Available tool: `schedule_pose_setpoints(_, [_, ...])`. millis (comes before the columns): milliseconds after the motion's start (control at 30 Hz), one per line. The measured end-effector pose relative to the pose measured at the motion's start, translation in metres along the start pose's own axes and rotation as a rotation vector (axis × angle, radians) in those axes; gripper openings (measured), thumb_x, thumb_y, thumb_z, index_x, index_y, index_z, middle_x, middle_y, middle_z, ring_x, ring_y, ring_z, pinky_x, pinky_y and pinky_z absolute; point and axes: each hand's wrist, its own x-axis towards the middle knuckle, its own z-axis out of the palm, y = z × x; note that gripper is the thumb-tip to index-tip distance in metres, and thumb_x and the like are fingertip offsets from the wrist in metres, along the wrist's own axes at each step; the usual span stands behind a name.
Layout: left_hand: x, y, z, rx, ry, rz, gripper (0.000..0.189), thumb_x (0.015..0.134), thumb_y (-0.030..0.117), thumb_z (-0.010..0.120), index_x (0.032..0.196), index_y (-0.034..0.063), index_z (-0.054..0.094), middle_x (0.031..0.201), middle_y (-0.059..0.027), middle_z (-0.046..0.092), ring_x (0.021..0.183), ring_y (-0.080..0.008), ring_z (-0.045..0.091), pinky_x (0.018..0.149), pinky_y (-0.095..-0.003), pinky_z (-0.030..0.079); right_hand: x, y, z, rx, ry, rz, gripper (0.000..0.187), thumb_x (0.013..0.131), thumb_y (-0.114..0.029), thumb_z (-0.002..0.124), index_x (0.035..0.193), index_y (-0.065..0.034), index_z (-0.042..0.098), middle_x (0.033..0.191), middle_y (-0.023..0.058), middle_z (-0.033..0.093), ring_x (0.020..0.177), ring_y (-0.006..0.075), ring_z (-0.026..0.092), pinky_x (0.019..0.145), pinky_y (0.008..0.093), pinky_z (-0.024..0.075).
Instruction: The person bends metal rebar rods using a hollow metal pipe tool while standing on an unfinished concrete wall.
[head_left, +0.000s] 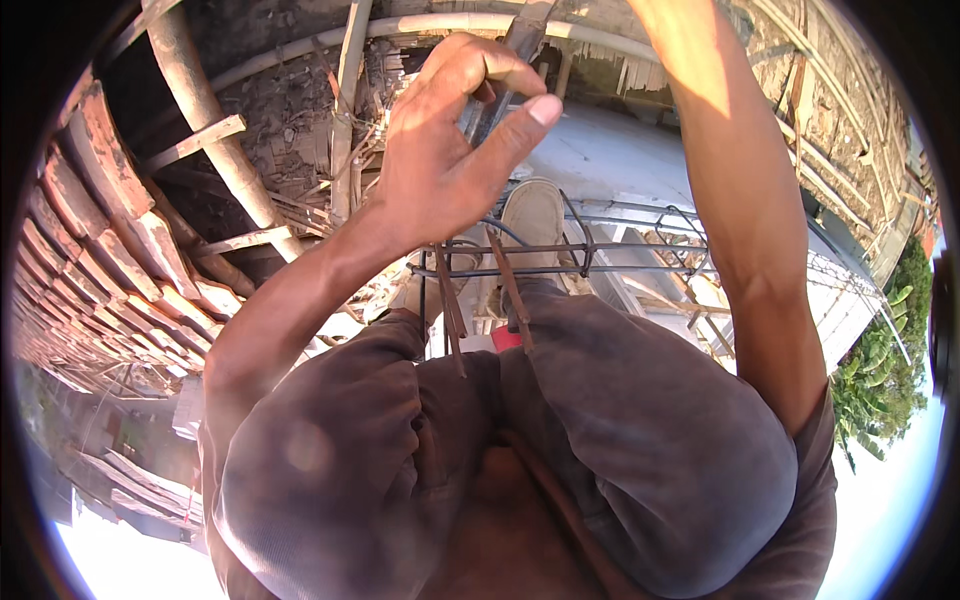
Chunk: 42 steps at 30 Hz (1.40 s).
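Note:
My left hand (442, 142) is raised in front of me, with its thumb and bent index finger apart and nothing seen between them. Its other fingers are partly hidden. A flat dark bar (525, 37) passes behind this hand; I cannot tell whether they touch. My right forearm (731, 150) reaches up past the top edge, and the hand is out of view. Below the left hand lies a rebar cage (630, 247) with bent stirrups. Rusty rod ends (510, 281) stick up from it towards my knees. A beige shoe (534, 214) stands by the cage.
Stacked clay roof tiles (120, 232) slope away at the left. Bamboo poles (191, 97) and short wooden battens (195, 142) stand near them. A pale grey slab (615, 150) lies beyond the cage. Splintered debris (367, 150) and banana leaves (885, 352) also show.

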Motion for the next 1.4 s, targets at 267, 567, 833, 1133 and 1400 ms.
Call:
schedule_pose_setpoints(267, [-0.055,0.020,0.002,-0.252,-1.273,-0.390,0.055,0.092,0.055,0.071,0.094,0.0010,0.067,0.097,-0.0139,0.064,0.097,-0.0334,0.061,0.089,-0.0450,0.046,0.004,-0.001,-0.004,0.003,0.014,-0.002,0.017,0.101,-0.026,0.051,0.092,-0.0121,0.053,0.067,0.0000,0.043,0.051,0.0139,0.038,0.045,0.0282,0.0335])
schedule_pose_setpoints(567, [-0.065,0.021,-0.006,-0.354,-1.043,-0.130,0.067,0.082,0.065,0.075,0.085,-0.0007,0.067,0.080,-0.0153,0.061,0.091,-0.0363,0.061,0.086,-0.0466,0.046,-0.005,-0.015,-0.005,0.071,-0.098,0.074,0.014,0.102,-0.023,0.051,0.089,-0.0166,0.051,0.065,-0.0026,0.039,0.048,0.0114,0.036,0.039,0.0270,0.0289])
schedule_pose_setpoints(833, [-0.066,0.024,-0.005,-0.303,-1.055,-0.075,0.065,0.083,0.064,0.074,0.075,0.0011,0.061,0.076,-0.0129,0.059,0.086,-0.0339,0.060,0.105,-0.0459,0.039,-0.037,-0.033,-0.028,0.056,0.015,0.023,0.021,0.101,-0.024,0.052,0.082,-0.0179,0.045,0.059,-0.0038,0.034,0.046,0.0110,0.034,0.040,0.0280,0.0304])
schedule_pose_setpoints(1133, [-0.072,0.026,-0.008,-0.278,-1.052,-0.126,0.067,0.084,0.067,0.071,0.074,0.0015,0.062,0.077,-0.0139,0.063,0.085,-0.0357,0.061,0.103,-0.0469,0.041,-0.078,-0.038,-0.092,0.113,0.132,-0.003,0.033,0.101,-0.026,0.054,0.073,-0.0195,0.037,0.053,-0.0055,0.028,0.044,0.0103,0.031,0.042,0.0290,0.0322])
schedule_pose_setpoints(1400, [-0.063,0.030,-0.015,-0.345,-0.790,-0.300,0.043,0.093,0.042,0.074,0.086,0.0011,0.066,0.087,-0.0110,0.067,0.093,-0.0276,0.064,0.090,-0.0400,0.049,-0.061,-0.041,-0.081,0.000,0.082,0.049,0.029,0.104,-0.030,0.053,0.079,-0.0177,0.045,0.060,-0.0037,0.036,0.053,0.0125,0.040,0.052,0.0313,0.0397])
